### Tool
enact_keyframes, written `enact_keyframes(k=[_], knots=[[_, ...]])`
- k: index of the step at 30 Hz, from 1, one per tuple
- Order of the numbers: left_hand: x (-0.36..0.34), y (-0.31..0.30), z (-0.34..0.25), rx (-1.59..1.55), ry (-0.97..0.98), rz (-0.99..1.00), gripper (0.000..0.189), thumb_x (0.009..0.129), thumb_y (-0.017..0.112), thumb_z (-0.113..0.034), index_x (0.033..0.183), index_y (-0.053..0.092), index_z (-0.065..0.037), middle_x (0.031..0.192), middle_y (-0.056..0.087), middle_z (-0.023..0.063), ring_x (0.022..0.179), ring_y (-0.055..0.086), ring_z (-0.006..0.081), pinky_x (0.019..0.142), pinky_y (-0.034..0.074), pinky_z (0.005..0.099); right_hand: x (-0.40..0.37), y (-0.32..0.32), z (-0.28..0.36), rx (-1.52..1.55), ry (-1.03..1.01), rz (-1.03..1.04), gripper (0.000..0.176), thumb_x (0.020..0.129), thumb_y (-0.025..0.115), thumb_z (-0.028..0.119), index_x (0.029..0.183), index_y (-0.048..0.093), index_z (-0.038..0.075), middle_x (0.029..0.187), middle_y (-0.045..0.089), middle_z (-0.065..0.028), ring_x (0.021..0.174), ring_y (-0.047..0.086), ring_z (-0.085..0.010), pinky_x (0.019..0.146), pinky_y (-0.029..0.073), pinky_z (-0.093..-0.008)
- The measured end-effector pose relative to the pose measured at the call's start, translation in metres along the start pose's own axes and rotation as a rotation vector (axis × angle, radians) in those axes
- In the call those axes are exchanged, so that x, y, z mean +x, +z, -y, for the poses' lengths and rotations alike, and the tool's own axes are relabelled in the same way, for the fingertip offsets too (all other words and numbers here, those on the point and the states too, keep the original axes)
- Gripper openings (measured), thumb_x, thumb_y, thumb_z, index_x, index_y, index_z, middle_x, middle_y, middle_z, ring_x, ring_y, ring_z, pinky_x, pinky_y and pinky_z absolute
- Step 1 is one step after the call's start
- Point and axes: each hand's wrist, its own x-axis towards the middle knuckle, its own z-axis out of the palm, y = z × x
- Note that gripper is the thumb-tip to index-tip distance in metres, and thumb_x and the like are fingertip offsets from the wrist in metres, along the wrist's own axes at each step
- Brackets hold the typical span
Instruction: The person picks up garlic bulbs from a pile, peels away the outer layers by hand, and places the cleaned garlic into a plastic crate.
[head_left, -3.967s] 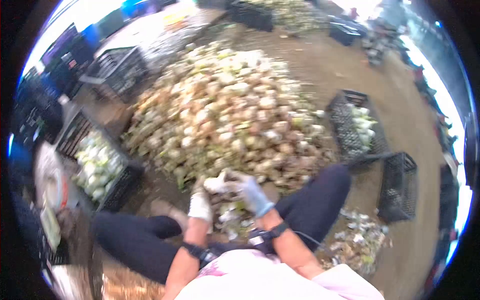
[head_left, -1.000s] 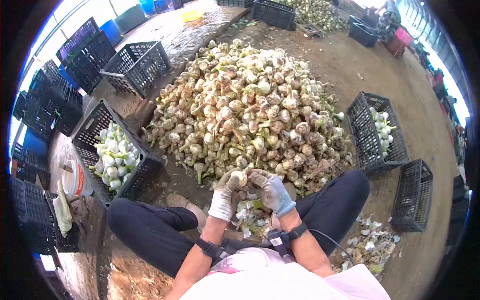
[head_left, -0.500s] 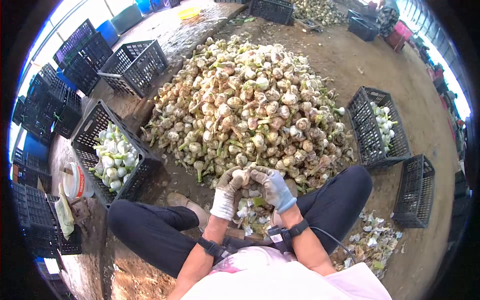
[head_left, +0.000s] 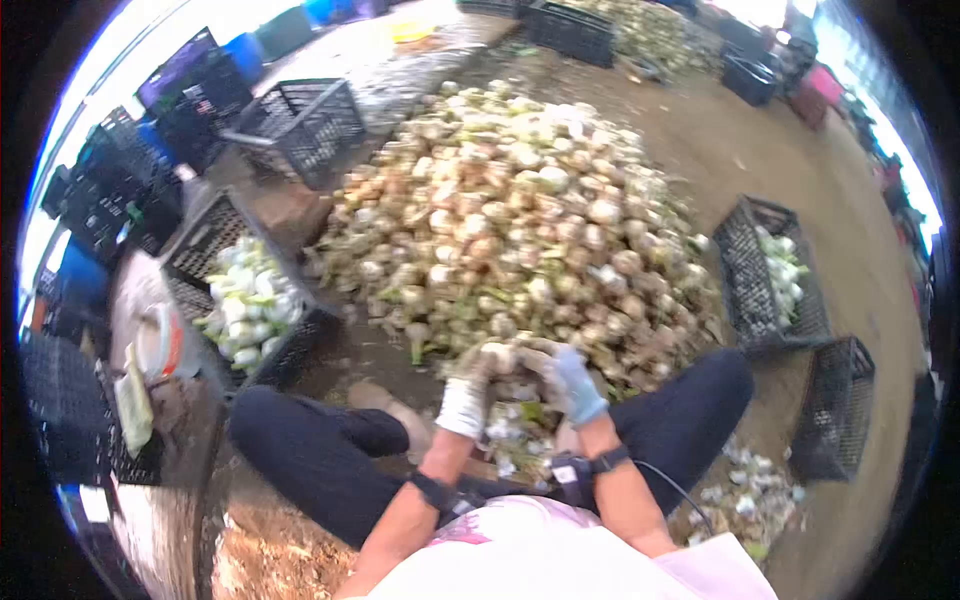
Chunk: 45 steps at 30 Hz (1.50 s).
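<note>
Both my gloved hands meet in front of the large pile of garlic (head_left: 520, 220), over my lap. Between their fingertips is a pale garlic bulb (head_left: 499, 354), blurred by motion. My left hand (head_left: 469, 388), in a white and grey-brown glove, is closed on the bulb's left side. On its other side my right hand (head_left: 568, 380), in a glove with a light blue cuff, has its fingers closed against it. Below the hands, peeled skins and scraps (head_left: 518, 428) lie on the ground between my feet.
A black crate (head_left: 215, 250) with cleaned white garlic stands on the left. Another crate (head_left: 752, 265) on the right holds some too, with a further crate (head_left: 835, 410) nearer me. A white bucket (head_left: 160, 340) is at far left. More scraps (head_left: 750, 500) lie beside my right leg.
The whole view has shifted and blurred as my head moved, so the surroundings sit further right and slightly lower. My hands still hold the bulb together in front of the pile.
</note>
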Motion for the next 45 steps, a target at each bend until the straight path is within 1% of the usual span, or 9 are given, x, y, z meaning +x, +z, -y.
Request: enact_keyframes(k=[3, 9, 16, 22, 27, 32, 42, 44, 45], knots=[[0.008, -0.009, 0.006, 1.381, 1.008, 0.056, 0.014, 0.086, 0.054, -0.019, 0.091, 0.059, -0.006, 0.086, 0.059, 0.008, 0.078, 0.055, 0.0164, 0.07, 0.046, 0.0295, -0.005, 0.017, 0.009, -0.743, -0.359, -0.088, 0.019, 0.08, 0.052, 0.006, 0.093, 0.065, 0.001, 0.087, 0.064, -0.0073, 0.08, 0.059, -0.015, 0.072, 0.048, -0.0282], [0.009, 0.0, 0.015, 0.161, 0.031, -0.284, 0.031, 0.088, 0.052, -0.04, 0.103, 0.054, -0.012, 0.067, 0.055, -0.0016, 0.047, 0.046, 0.0075, 0.038, 0.033, 0.0217, 0.022, -0.007, -0.041, -0.466, -0.231, -0.203, 0.013, 0.076, 0.052, 0.0, 0.085, 0.062, -0.003, 0.077, 0.058, -0.0055, 0.07, 0.051, -0.0157, 0.066, 0.041, -0.0294], [0.015, -0.014, 0.016, -0.054, -0.344, -0.294, 0.043, 0.081, 0.047, -0.059, 0.072, 0.058, -0.018, 0.053, 0.051, -0.0029, 0.036, 0.04, 0.0099, 0.032, 0.029, 0.0242, 0.021, -0.009, -0.044, -0.687, -0.324, -0.148, 0.017, 0.074, 0.047, 0.0, 0.087, 0.058, -0.003, 0.08, 0.058, -0.0044, 0.073, 0.051, -0.0136, 0.067, 0.041, -0.0269], [0.037, -0.019, 0.039, 0.163, -0.089, -0.376, 0.052, 0.08, 0.048, -0.061, 0.081, 0.063, -0.011, 0.058, 0.055, 0.0049, 0.045, 0.05, 0.0225, 0.041, 0.037, 0.0336, 0.008, 0.003, -0.035, -0.212, 0.055, -0.134, 0.013, 0.082, 0.053, 0.01, 0.089, 0.06, 0.002, 0.078, 0.059, -0.0023, 0.063, 0.055, -0.0098, 0.054, 0.046, -0.0235], [0.015, -0.004, 0.025, 0.877, 0.813, -0.304, 0.035, 0.087, 0.053, -0.035, 0.108, 0.053, -0.007, 0.089, 0.059, 0.0159, 0.079, 0.056, 0.0314, 0.069, 0.044, 0.0362, 0.007, 0.012, -0.022, -0.037, -0.002, -0.14, 0.011, 0.08, 0.055, 0.007, 0.088, 0.061, 0.001, 0.082, 0.061, -0.0044, 0.07, 0.058, -0.0119, 0.061, 0.048, -0.0252], [0.023, -0.018, 0.023, 0.464, 0.282, 0.014, 0.022, 0.089, 0.053, -0.028, 0.096, 0.054, -0.006, 0.077, 0.05, -0.0013, 0.073, 0.045, 0.0084, 0.063, 0.042, 0.0253, -0.017, 0.024, -0.003, -0.039, 0.02, -0.036, 0.015, 0.083, 0.052, 0.011, 0.088, 0.061, 0.001, 0.082, 0.06, -0.0048, 0.071, 0.057, -0.0137, 0.063, 0.048, -0.0268], [0.015, -0.036, 0.013, 0.123, 0.023, 0.061, 0.031, 0.091, 0.045, -0.03, 0.097, 0.06, -0.004, 0.09, 0.06, 0.0019, 0.081, 0.05, 0.0124, 0.077, 0.043, 0.0296, -0.012, -0.048, -0.06, -0.475, -0.272, -0.086, 0.034, 0.07, 0.059, 0.003, 0.104, 0.057, -0.002, 0.098, 0.057, -0.0116, 0.092, 0.053, -0.0202, 0.079, 0.045, -0.0326], [0.02, -0.052, 0.012, 1.185, 0.567, 0.082, 0.032, 0.093, 0.038, -0.026, 0.095, 0.057, 0.0, 0.097, 0.06, 0.0151, 0.085, 0.055, 0.0257, 0.08, 0.043, 0.0327, -0.016, -0.03, -0.033, -1.159, -0.019, 0.0, 0.02, 0.073, 0.058, 0.007, 0.093, 0.059, 0.0, 0.083, 0.057, -0.0082, 0.078, 0.054, -0.0189, 0.066, 0.045, -0.0316], [0.011, -0.034, -0.004, 1.231, 0.243, 0.012, 0.031, 0.094, 0.037, -0.024, 0.098, 0.057, 0.0, 0.098, 0.058, 0.0177, 0.087, 0.055, 0.0264, 0.08, 0.044, 0.0335, -0.019, -0.018, -0.023, -1.09, -0.029, -0.075, 0.013, 0.078, 0.057, 0.01, 0.087, 0.059, 0.0, 0.074, 0.055, -0.0044, 0.068, 0.054, -0.0171, 0.054, 0.043, -0.0297]])
